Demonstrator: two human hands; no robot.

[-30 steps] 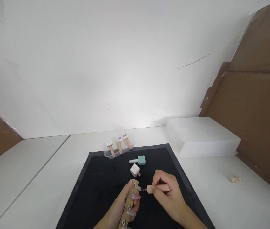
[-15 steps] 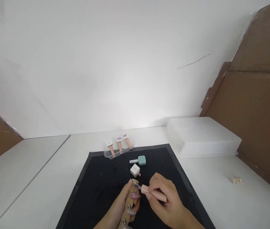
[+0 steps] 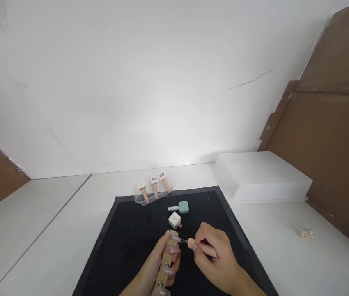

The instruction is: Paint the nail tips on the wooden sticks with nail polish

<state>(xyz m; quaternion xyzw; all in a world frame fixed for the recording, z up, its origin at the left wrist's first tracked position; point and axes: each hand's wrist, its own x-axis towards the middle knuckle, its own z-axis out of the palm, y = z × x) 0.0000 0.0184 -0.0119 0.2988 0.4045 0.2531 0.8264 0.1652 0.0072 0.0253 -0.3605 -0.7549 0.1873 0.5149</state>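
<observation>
My left hand (image 3: pixel 155 263) is wrapped round a wooden strip (image 3: pixel 164 261) that carries several nail tips. One tip near the middle is pink (image 3: pixel 173 250); the others look clear or pale. My right hand (image 3: pixel 216 257) pinches a peach brush cap (image 3: pixel 203 247), its thin dark brush pointing left at the topmost nail tip (image 3: pixel 176 238). The brush end is at or very near that tip; contact is hard to make out. Just beyond the strip lies a white square bottle (image 3: pixel 175 220), its neck toward the right. A mint-green bottle (image 3: pixel 183 207) with a white cap lies behind it.
A clear tray (image 3: pixel 153 198) holds three white bottles with peach caps at the back edge of the black mat (image 3: pixel 125 230). A translucent white box (image 3: pixel 263 176) stands at the back right. Small beige pieces (image 3: pixel 304 233) lie on the right. Brown cardboard (image 3: pixel 325 135) borders the right side.
My right hand has moved slightly right with the brush, whose end has slid outward along the topmost nail tip. The wooden strip has shifted a little in my left hand.
</observation>
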